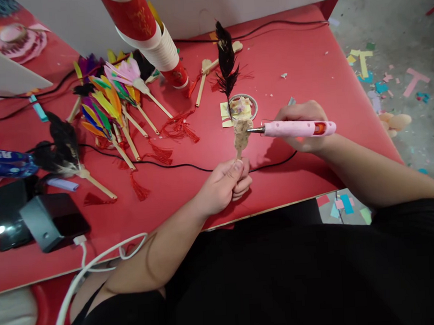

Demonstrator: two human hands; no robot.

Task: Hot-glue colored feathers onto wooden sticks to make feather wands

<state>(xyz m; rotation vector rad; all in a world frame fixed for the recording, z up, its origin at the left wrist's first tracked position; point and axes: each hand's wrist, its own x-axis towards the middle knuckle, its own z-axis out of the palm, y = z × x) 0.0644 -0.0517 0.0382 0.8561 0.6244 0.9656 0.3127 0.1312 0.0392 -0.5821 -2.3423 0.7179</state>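
My left hand [230,183] is closed on the lower end of a small wooden fan handle [241,134], held upright near the table's front edge. A single black feather [226,56] stands up from the top of its wide, mottled head. In my right hand [304,115] is a pink hot glue gun [296,128], lying level with its metal nozzle at the right side of the handle's head. Whether the nozzle touches the wood, I cannot tell. Behind the handle sits a small round dish [255,107] with yellowish paper pieces [225,114] at it.
Several colourful feather fans [111,110] with red tassels lie at the left, beside a stack of paper cups [164,50]. A black feather fan [88,173], a grey box-shaped device [55,221] and a white cable [98,258] are nearer. A black cord [180,164] crosses the red table [292,69].
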